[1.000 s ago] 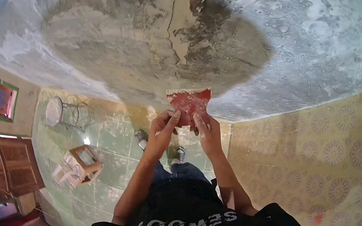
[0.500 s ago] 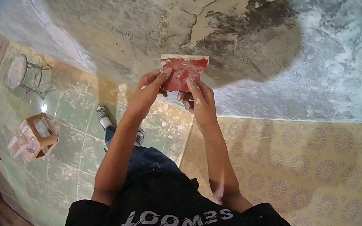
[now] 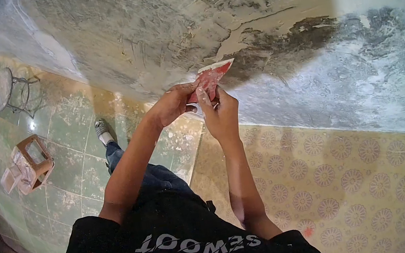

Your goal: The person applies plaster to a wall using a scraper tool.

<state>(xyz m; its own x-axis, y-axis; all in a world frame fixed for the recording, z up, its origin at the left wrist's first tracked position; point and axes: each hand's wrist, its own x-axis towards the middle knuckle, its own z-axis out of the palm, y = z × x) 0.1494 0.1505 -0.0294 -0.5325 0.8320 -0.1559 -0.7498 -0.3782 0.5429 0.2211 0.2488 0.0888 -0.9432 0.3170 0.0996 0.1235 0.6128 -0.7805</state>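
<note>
A red putty scraper (image 3: 212,77), smeared with pale filler, is held between both hands in front of the wall. Its long upper edge carries a whitish strip of filler, and the blade is tilted, its right corner pointing up. My left hand (image 3: 174,103) is closed on the scraper's left side, thumb on the near face. My right hand (image 3: 222,110) pinches its lower edge, with a filler-stained thumb on the front and the other fingers partly hidden behind. Just beyond is the wall (image 3: 157,33), patchy with grey and beige filler; the scraper looks apart from it.
A round metal-legged stool (image 3: 2,89) and a small wooden stool (image 3: 34,159) stand at left on filler-spattered green tiles (image 3: 70,170). Yellow patterned flooring (image 3: 325,176) lies at right along the wall's foot. A foot in a grey shoe (image 3: 101,126) is near the wall.
The scraper has turned from nearly level and facing me to a slant, its right corner raised. My hands have drawn closer together. The view has shifted slightly.
</note>
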